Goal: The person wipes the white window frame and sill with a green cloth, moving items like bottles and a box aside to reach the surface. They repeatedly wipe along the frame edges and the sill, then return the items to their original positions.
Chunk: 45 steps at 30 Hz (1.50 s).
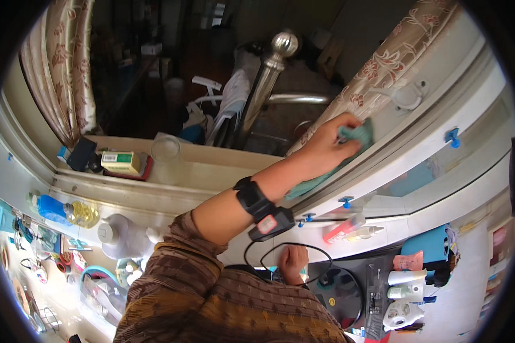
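Observation:
My left hand (330,143) grips a crumpled green cloth (366,132) between thumb and fingers. It presses the cloth to the white window frame (412,137) on the right, and part of the cloth trails below the wrist. A white window handle (405,95) sits just above that hand. A black band with a box-shaped device (270,225) is strapped round my left wrist, and a black cable (330,257) loops from it. Close to my body, my right hand (292,262) is by the tiled ledge, its fingers curled; whether it holds something is hidden.
On the inner sill stand a glass jar (166,156) and a small box (121,163). Bottles, including a large whitish jug (120,236) and a pink one (341,231), line the ledge. A steel post (266,77) rises beyond the opening. Floral curtains (382,64) hang both sides. Right is a washing machine (339,291).

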Motion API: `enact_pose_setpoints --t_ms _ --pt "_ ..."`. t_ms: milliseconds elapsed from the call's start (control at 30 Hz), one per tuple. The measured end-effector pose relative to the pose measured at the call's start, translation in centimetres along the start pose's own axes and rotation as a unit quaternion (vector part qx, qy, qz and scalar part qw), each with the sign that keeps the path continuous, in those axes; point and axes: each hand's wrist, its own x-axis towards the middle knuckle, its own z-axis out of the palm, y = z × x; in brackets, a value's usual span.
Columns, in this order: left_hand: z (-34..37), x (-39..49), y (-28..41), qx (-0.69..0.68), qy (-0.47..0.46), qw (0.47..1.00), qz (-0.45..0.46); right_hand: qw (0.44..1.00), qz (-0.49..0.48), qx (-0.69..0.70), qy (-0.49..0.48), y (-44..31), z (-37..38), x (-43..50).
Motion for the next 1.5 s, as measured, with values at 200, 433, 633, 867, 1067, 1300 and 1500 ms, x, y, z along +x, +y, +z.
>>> enact_pose_setpoints --t_ms 200,433,633,867,1067,1300,1500 --pt "-3.4 -4.9 -2.8 0.068 -0.033 0.981 -0.179 0.998 0.029 -0.017 -0.059 0.2 0.0 -0.2" --pt "1.8 5.1 3.2 -0.034 0.047 0.993 -0.102 0.999 0.017 -0.014 -0.038 0.2 0.3 -0.3" --pt "0.1 1.1 1.5 0.036 0.034 0.99 -0.131 0.997 0.027 -0.019 -0.066 0.1 0.0 -0.2" --pt "-4.4 -7.2 -5.5 0.092 -0.001 0.967 -0.24 0.997 0.017 -0.018 -0.074 0.7 0.3 -0.4" --pt "-6.1 -10.1 -7.7 0.218 -0.027 0.945 -0.243 0.997 0.001 -0.008 -0.072 1.0 0.4 -0.5" --pt "-2.1 -5.6 -1.9 -0.016 0.189 0.981 -0.049 0.999 -0.003 -0.01 -0.054 2.1 0.7 -1.7" --pt "3.9 1.1 3.7 0.067 0.265 0.944 0.185 0.999 0.003 -0.008 -0.054 1.8 0.9 -1.8"
